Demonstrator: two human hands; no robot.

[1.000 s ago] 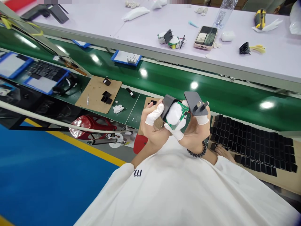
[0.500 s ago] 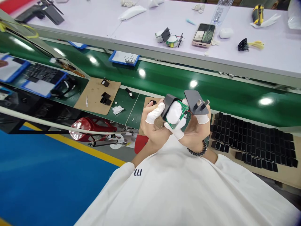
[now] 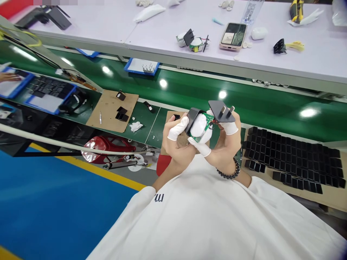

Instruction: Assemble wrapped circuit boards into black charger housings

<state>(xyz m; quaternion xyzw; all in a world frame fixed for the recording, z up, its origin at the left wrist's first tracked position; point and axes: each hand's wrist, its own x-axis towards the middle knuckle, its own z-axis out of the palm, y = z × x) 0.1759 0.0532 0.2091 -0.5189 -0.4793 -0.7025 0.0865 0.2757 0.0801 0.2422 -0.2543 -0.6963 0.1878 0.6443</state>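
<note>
My left hand (image 3: 176,139), with white finger cots, is closed on a black charger housing (image 3: 193,119) held in front of my chest. A green circuit board (image 3: 208,119) with a white, padded-looking face (image 3: 198,125) sits partly inside the housing's opening. My right hand (image 3: 223,148) is closed around the board's lower edge and a dark plug cover (image 3: 221,111) with two metal prongs. Thin wires run between board and cover. Some fingertips behind the parts are hidden. A dark bead bracelet (image 3: 229,173) circles my right wrist.
Rows of black housings (image 3: 292,155) stand on cardboard at right. Left lies a cardboard sheet (image 3: 108,104) with black pieces and a pen-like tool (image 3: 100,117). The shelf ahead holds a phone (image 3: 233,36) and loose boards (image 3: 196,43). Another person's hand (image 3: 9,77) shows far left.
The board has moved left and sits deeper in the black housing. The pronged cover and my right hand have shifted slightly left and up. The other person's hand reaches further into view.
</note>
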